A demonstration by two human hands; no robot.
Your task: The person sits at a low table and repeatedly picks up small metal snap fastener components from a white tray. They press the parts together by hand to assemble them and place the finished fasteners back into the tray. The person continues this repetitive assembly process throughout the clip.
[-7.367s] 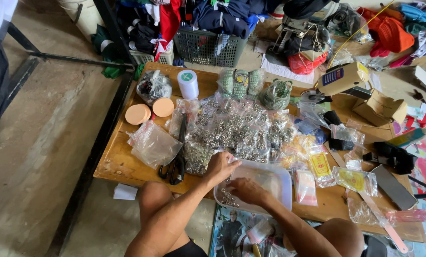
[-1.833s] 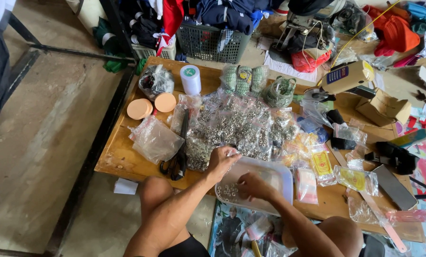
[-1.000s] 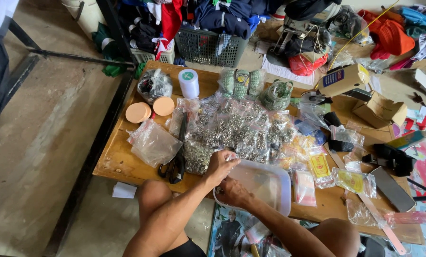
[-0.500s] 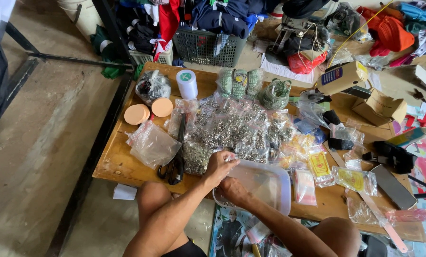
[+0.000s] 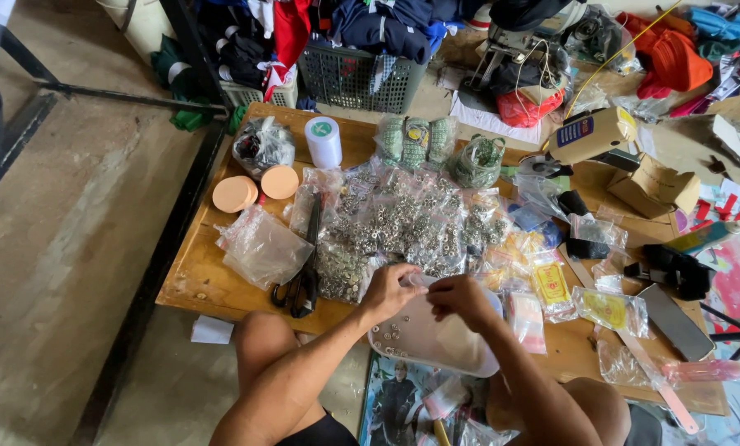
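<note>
My left hand (image 5: 392, 289) and my right hand (image 5: 458, 296) meet over a white plastic tray (image 5: 436, 340) at the near edge of a low wooden table (image 5: 209, 279). Both pinch a small clear plastic bag (image 5: 419, 281) between them. Small metal rings lie in the tray's left part. Just beyond the hands spreads a big heap of clear bags (image 5: 411, 223) filled with metal rings.
Black scissors (image 5: 307, 272) lie left of the hands beside an empty clear bag (image 5: 260, 245). Two round tan lids (image 5: 256, 189), a white roll (image 5: 323, 141), green mesh bundles (image 5: 416, 138), a cardboard box (image 5: 651, 187) and yellow packets (image 5: 551, 285) crowd the table. A grey basket (image 5: 355, 81) of clothes stands behind.
My right hand has lifted out of the tray and come up to the left hand, and both now hold the small clear bag. The tray has tilted slightly.
</note>
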